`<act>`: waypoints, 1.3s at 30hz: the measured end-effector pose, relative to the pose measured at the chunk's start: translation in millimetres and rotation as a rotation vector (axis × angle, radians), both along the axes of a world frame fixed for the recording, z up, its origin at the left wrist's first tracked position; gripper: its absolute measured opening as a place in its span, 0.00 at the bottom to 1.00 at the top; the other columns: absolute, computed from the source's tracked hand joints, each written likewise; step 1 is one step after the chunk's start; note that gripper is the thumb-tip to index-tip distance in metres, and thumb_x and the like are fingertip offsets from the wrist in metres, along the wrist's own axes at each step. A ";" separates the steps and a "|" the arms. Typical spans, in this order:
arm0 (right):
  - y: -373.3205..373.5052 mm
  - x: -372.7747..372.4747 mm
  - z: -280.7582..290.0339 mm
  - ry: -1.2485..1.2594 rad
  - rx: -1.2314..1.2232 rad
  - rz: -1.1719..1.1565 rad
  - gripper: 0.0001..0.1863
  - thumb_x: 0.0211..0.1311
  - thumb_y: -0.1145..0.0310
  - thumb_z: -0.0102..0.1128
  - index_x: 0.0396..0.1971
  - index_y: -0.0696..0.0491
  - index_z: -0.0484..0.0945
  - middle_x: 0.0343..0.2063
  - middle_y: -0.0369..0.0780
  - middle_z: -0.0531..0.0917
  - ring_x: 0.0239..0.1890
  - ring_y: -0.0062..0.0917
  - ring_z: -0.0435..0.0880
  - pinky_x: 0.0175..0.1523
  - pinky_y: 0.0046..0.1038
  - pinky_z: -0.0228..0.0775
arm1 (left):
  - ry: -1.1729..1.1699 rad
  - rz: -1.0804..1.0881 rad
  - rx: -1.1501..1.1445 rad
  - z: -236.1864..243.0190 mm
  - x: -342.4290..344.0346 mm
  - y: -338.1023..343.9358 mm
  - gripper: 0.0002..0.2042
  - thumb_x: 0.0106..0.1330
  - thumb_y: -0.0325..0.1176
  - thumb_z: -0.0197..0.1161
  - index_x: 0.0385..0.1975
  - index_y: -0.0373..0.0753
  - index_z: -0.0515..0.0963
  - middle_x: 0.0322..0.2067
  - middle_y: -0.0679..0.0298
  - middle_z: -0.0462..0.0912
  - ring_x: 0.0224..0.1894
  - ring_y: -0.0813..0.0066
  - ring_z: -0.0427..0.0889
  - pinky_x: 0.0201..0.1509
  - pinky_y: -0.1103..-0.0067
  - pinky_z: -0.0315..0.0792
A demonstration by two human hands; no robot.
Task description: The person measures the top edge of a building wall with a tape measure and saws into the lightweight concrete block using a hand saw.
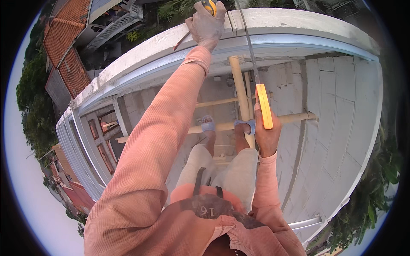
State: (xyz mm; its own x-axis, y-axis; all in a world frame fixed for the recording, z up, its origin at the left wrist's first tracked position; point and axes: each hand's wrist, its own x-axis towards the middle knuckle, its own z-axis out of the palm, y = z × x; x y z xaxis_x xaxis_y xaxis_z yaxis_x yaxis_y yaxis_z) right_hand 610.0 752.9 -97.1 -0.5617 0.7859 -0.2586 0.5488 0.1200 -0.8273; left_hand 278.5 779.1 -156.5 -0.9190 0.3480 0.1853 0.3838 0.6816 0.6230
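Observation:
My right hand (269,133) is wrapped round the yellow handle (265,106) of a handsaw. Its long grey blade (250,45) points away from me and crosses the top of a pale block wall (273,21), just right of a narrow slot (232,23). At the far side, my dusty left hand (206,24) grips a yellow-and-black tape measure (209,6) over the wall top. A thin reddish-brown stick (181,41) sticks out beside that hand; whether the fingers hold it I cannot tell.
My sandalled feet (208,124) stand on wooden poles (222,127) high above the floor. An upright pole (241,89) rises between me and the wall. A light metal channel (277,40) runs along the wall's inner side. Block walls (329,111) enclose the right; tiled roofs (64,34) lie beyond at left.

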 end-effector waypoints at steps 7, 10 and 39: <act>-48.8 28.3 21.9 0.057 -0.016 -0.079 0.11 0.70 0.68 0.66 0.31 0.60 0.81 0.19 0.45 0.80 0.20 0.28 0.79 0.30 0.31 0.72 | -0.011 0.052 -0.055 2.1 -6.0 -15.0 0.34 0.71 0.64 0.46 0.52 0.32 0.65 0.29 0.47 0.87 0.39 0.49 0.87 0.63 0.66 0.57; -85.5 113.3 51.2 -0.078 0.004 -0.036 0.08 0.70 0.71 0.65 0.33 0.61 0.82 0.23 0.47 0.84 0.24 0.31 0.86 0.31 0.32 0.74 | 0.044 0.072 0.049 3.4 -8.0 -8.5 0.31 0.69 0.64 0.52 0.43 0.34 0.72 0.30 0.49 0.87 0.37 0.54 0.86 0.60 0.67 0.62; -60.0 51.7 27.0 0.005 0.045 -0.040 0.10 0.70 0.70 0.64 0.41 0.62 0.84 0.27 0.50 0.86 0.28 0.35 0.88 0.36 0.33 0.77 | 0.078 0.090 0.092 6.2 -4.4 -14.0 0.22 0.73 0.56 0.53 0.49 0.41 0.71 0.35 0.47 0.87 0.41 0.46 0.86 0.53 0.57 0.69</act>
